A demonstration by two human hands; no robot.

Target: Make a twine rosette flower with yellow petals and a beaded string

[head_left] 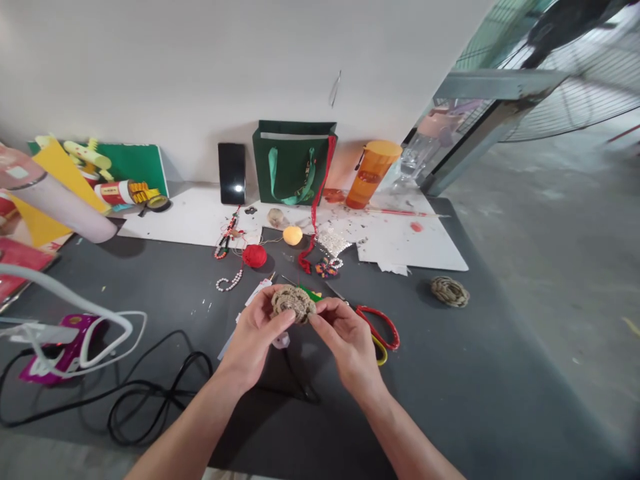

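Above the dark table, a beige crocheted flower is held between both hands. My left hand grips it with the thumb across its front. On the other side, the thumb and fingertips of my right hand pinch its right edge. Scissors with red and yellow handles lie just beyond my right hand. A small green piece shows partly behind the flower. Off to the right rests a second, olive-beige rolled flower.
A green gift bag, a phone and an orange cup stand at the back. Red yarn, a yellow ball and beads lie before them. Black cable loops at left, near a purple power strip.
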